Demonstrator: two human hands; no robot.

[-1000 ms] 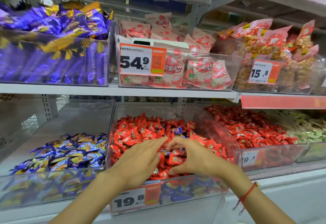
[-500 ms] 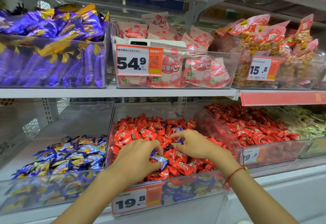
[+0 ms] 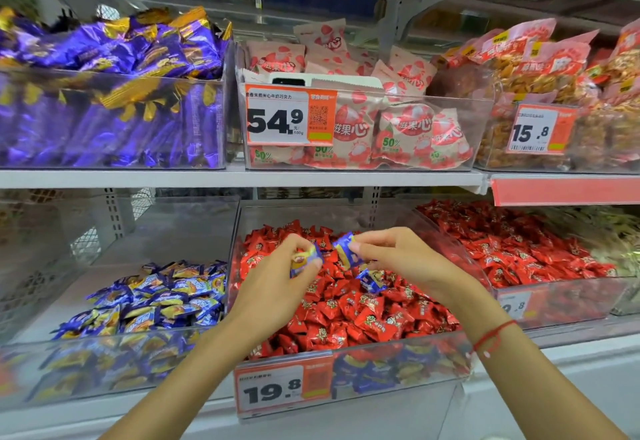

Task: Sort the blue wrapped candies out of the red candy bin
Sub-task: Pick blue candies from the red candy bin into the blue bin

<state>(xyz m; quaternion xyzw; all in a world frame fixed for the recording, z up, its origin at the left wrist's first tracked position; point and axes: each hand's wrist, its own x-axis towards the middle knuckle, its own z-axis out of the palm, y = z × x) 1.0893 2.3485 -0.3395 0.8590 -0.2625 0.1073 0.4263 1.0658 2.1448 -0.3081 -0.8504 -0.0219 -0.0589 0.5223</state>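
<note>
The fingers [image 3: 313, 261] of the left hand [image 3: 273, 287] pinch one blue candy [image 3: 304, 259], and the fingers [image 3: 360, 249] of the right hand [image 3: 398, 259] pinch a second blue candy [image 3: 348, 250]. Both candies are lifted just above the red pile in the red bin [image 3: 398, 367], near its middle. A third blue candy [image 3: 371, 280] lies on the red pile, just below the right hand.

The step in hand seems to be to carry these two out. I think the blue bin [image 3: 104, 367], just left of the red bin, is the right place for them, because the same wrappers lie there. To do it well, each pinch should stay firm on the wrapper body, not on the twisted end, which can slip. The hands should rise clear of the clear wall between the bins before they cross it. The left hand is nearer, so it can drop first. After that, the third candy waits, and more blue wrappers show low behind the front wall of the red bin, so the pile probably needs digging.
</note>
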